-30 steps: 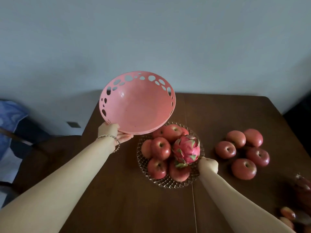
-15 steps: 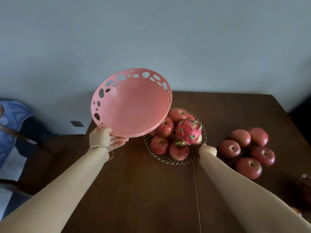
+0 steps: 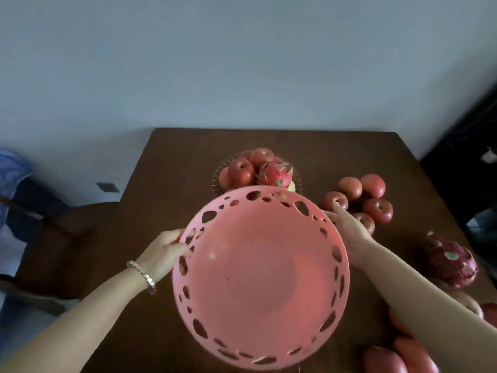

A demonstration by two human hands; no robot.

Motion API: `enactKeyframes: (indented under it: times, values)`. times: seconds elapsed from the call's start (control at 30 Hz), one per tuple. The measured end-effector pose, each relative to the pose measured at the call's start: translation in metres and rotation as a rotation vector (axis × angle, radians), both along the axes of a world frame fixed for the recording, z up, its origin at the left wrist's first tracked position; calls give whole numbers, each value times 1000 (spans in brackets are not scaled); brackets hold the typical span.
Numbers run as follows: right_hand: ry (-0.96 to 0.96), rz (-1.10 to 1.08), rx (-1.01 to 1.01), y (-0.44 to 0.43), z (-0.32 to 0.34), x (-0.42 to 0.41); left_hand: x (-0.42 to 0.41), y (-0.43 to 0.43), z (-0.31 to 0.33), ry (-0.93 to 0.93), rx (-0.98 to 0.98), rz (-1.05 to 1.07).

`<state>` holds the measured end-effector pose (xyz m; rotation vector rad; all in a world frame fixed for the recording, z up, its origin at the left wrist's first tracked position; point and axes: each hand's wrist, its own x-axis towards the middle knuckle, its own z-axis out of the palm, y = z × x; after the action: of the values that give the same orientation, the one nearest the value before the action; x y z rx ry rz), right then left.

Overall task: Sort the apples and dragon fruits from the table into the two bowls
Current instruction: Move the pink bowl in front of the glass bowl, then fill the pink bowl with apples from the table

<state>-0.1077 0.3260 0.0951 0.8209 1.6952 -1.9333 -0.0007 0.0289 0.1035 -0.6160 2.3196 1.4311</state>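
Observation:
A pink plastic bowl (image 3: 259, 275) with holes round its rim fills the near middle, empty inside. My left hand (image 3: 164, 251) grips its left rim. My right hand (image 3: 347, 224) rests at its right rim, fingers along the edge. Behind it a glass bowl (image 3: 219, 170) holds several apples (image 3: 240, 172) and one dragon fruit (image 3: 277, 175). Several loose apples (image 3: 372, 196) lie on the table to the right. Another dragon fruit (image 3: 451, 261) lies at the far right.
The dark wooden table (image 3: 174, 162) meets a pale wall at the back. More red fruit (image 3: 395, 358) sits at the near right corner, partly behind my right arm. A chair (image 3: 61, 232) stands to the left of the table.
The pink bowl has come down and towards me, from tilted above the glass bowl to level in front of it. My right hand left the glass bowl and went to the pink bowl's right rim.

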Motion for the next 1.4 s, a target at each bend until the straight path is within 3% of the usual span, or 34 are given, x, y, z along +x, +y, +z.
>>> enactKeyframes:
  times: [0.1,0.3,0.47,0.6,0.77,0.87,0.97,1.07,1.13,1.23,1.33,1.4]
  values:
    - [-161,116,-171,24,-28,27,17,23,-26,-86,-13,-71]
    - [-132,183,95,44,-71,56,31,55,-62,-137,-78,-49]
    - [71,406,420,59,-74,71,36,71,-71,-147,-124,-15]
    - [266,848,892,98,-72,96,38,78,-76,-229,-195,16]
    - [167,1645,1265,137,-92,148,43,87,-72,-212,-409,-79]
    - [246,1717,1439,136,-106,161,48,102,-63,-22,-474,-148]
    - [285,1581,1377,137,-104,156,52,118,-49,143,-471,-191]
    - [266,1122,1147,135,-79,143,55,134,-35,341,-446,-276]
    - [317,844,999,126,-54,131,56,145,-23,332,-316,-369]
    - [350,647,733,101,-18,115,52,171,-11,-20,112,-331]
    - [342,745,477,70,-2,109,39,189,-8,-410,659,36]
    - [297,885,360,52,0,109,33,190,-11,-544,754,62]
